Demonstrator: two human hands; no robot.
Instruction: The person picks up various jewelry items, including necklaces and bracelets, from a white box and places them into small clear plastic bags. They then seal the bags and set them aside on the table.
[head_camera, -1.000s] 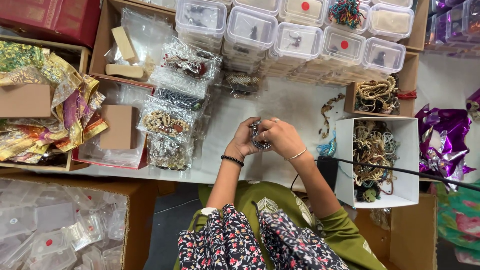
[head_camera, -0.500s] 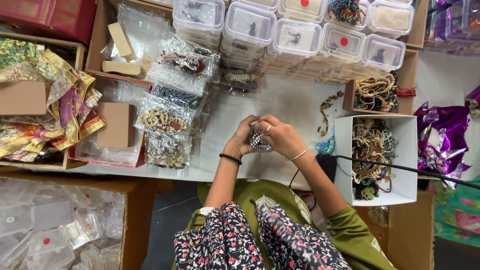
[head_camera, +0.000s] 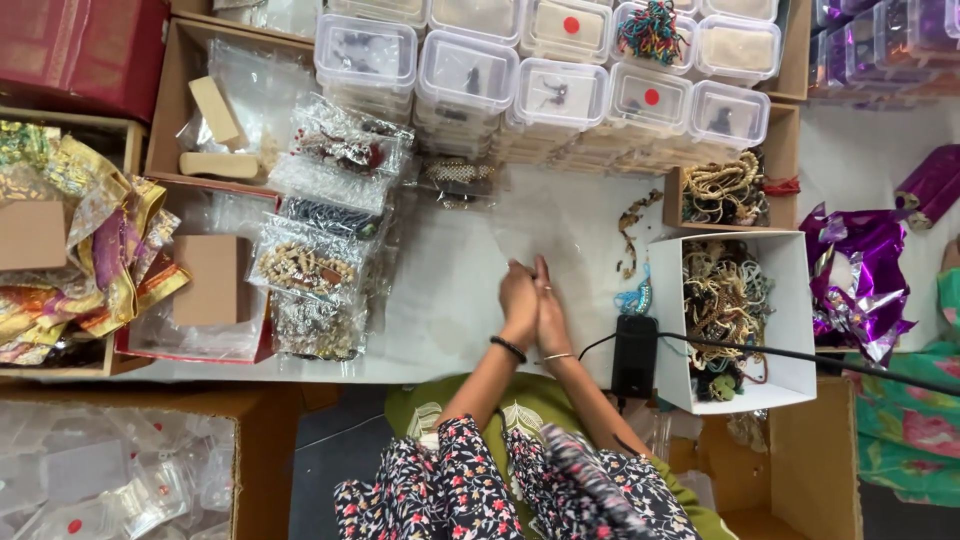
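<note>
Gone from sight is the dark beaded piece that my fingers were curled around a second ago. Both hands have dropped lower, toward my edge of the white table (head_camera: 450, 300), and closed flat against each other. My left hand (head_camera: 519, 305) and right hand (head_camera: 552, 310) now stand palm to palm, fingers straight and pointing away from me, edges resting on or just above the tabletop.

Neither hand is clenched, and neither shows a grasp. Whether the beaded piece lies pressed between my palms I cannot tell, because they hide whatever is between them and it shows nowhere on the table around them. I judge this as a pressing or flattening step, with the fingering of the piece over. Any next move calls for parting the palms slowly and level, so nothing small slips out onto the table.

Just beyond my fingertips lies what looks like a clear, flat plastic pouch (head_camera: 545, 225), hard to make out against the white. The packets of jewellery (head_camera: 305, 265) lie well to my left. The white box (head_camera: 665, 300) of tangled necklaces stands near on my right, with a black adapter (head_camera: 634, 355) beside my right wrist.
</note>
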